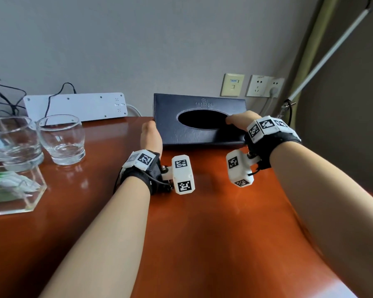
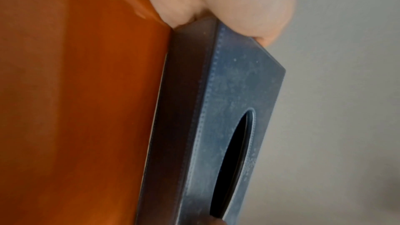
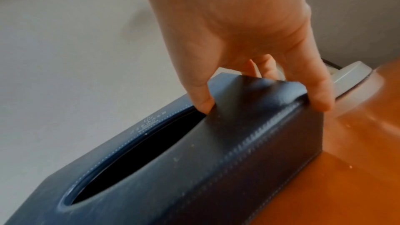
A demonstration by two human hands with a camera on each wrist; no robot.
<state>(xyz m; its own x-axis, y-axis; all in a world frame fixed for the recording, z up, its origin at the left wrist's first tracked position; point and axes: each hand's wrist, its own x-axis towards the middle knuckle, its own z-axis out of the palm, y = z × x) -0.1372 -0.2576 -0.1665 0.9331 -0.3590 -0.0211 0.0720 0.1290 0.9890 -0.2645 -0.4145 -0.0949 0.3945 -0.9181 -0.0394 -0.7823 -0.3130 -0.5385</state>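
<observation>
A dark blue leather tissue box (image 1: 181,134) with an empty oval opening stands at the back of the orange-brown table (image 1: 202,222), against the wall. My left hand (image 1: 151,136) holds its left end, and in the left wrist view the thumb (image 2: 259,23) lies over the top corner of the box (image 2: 227,91). My right hand (image 1: 239,121) grips the right end. In the right wrist view its thumb (image 3: 203,102) hooks into the edge of the opening. The fingers (image 3: 320,98) wrap over the end, bunching the top of the box (image 3: 238,151).
Two empty drinking glasses (image 1: 61,138) (image 1: 15,143) stand at the left beside a clear acrylic tray (image 1: 13,190). A white power strip (image 1: 75,106) leans on the wall behind them. Wall sockets (image 1: 265,86) sit behind the box, with a white rod (image 1: 332,50) at the right.
</observation>
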